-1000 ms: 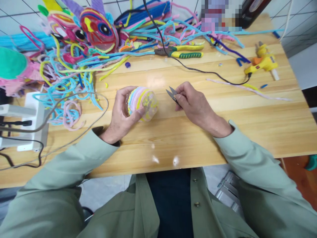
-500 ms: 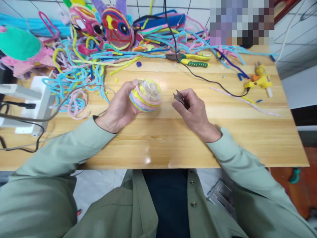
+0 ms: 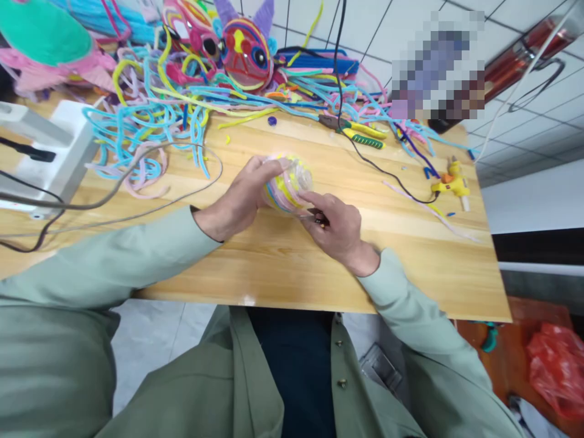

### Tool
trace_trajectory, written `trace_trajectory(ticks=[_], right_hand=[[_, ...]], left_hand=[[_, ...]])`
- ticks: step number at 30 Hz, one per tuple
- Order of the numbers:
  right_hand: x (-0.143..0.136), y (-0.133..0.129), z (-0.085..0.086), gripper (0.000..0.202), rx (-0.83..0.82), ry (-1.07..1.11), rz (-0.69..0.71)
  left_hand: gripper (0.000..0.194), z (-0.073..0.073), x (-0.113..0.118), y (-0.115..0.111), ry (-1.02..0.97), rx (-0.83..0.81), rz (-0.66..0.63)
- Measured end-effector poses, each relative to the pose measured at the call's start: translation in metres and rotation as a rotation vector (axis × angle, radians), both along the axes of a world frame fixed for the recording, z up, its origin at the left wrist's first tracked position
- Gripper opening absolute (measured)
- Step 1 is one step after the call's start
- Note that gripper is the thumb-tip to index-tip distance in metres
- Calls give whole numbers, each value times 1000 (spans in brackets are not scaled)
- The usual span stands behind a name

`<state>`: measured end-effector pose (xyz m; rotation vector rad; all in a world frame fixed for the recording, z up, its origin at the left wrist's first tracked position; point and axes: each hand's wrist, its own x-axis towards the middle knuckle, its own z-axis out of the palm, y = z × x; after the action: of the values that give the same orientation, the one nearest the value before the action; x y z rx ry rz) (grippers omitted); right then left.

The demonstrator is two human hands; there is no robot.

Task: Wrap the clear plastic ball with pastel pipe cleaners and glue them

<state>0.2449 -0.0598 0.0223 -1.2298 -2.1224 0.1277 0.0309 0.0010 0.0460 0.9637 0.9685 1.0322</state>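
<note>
My left hand is wrapped around the side of a round piece banded with pink, yellow and blue fuzzy pipe cleaner, its clear, shiny top facing up and to the right. It is held just above the table. In my right hand is a small pair of dark snips with pointed blades, mostly hidden by the fingers. The blade tips are at the lower right edge of the round piece; whether they touch it I cannot tell. My right fingertips rest against that same side.
Tangled pipe cleaners cover the table's back left, near two masks, one with purple ears. Pliers lie behind my hands. A yellow glue gun with a black cord is at right; a white power strip stands at left.
My right hand has moved left with the snips, up to the round piece. My left hand has tilted the piece so its banded side shows more. The view has shifted to the right.
</note>
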Motion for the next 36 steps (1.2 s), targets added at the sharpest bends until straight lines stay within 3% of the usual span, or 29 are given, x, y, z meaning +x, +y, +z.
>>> trace_trajectory(ticks=[9, 21, 36], right_hand=[[-3, 4, -1, 52, 128, -112, 52], [0, 3, -1, 53, -24, -119, 46], [3, 3, 7, 49, 24, -131, 110]], left_hand=[[16, 11, 6, -4, 13, -146, 29], [25, 4, 0, -4, 32, -49, -65], [23, 6, -2, -5, 58, -19, -111]])
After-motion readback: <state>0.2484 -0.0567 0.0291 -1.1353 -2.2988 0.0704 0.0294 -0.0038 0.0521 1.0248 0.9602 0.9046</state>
